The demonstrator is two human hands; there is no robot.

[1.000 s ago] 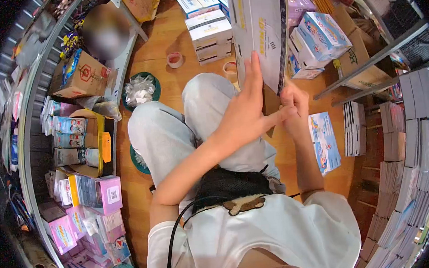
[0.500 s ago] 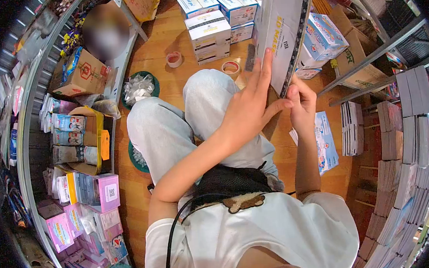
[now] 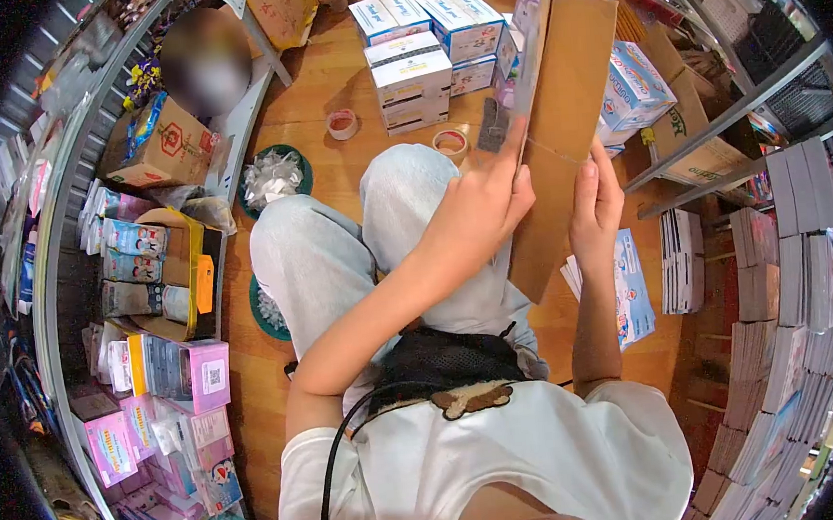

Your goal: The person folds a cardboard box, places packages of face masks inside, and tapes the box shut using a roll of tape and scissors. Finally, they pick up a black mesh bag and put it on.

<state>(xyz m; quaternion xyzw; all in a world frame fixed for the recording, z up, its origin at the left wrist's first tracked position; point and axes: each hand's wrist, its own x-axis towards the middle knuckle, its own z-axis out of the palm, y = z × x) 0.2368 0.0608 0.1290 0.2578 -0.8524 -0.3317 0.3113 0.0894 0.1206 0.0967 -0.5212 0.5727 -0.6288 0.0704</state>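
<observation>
A flat-sided cardboard carton (image 3: 568, 85) stands tilted over the floor in front of my knees, its plain brown inner side showing and a thin pale panel along its left edge. My left hand (image 3: 490, 202) grips that left edge, its fingertips partly hidden by the panel. On the right, my right hand (image 3: 596, 209) holds the brown board's edge between thumb and fingers. A roll of tape (image 3: 450, 143) and a dark grey object (image 3: 493, 124) lie on the floor just left of the carton.
White boxes (image 3: 410, 82) are stacked ahead, blue-and-white boxes (image 3: 636, 85) at right. Another tape roll (image 3: 341, 124) and a green basket (image 3: 302, 171) lie left. Shelves (image 3: 51, 324) flank me, with stacked flat packs (image 3: 682, 261) at right. A person's blurred head is upper left.
The carton has turned and spread, so its brown inside now shows instead of the white printed face. My right hand has come away from my left and moved to the carton's right edge.
</observation>
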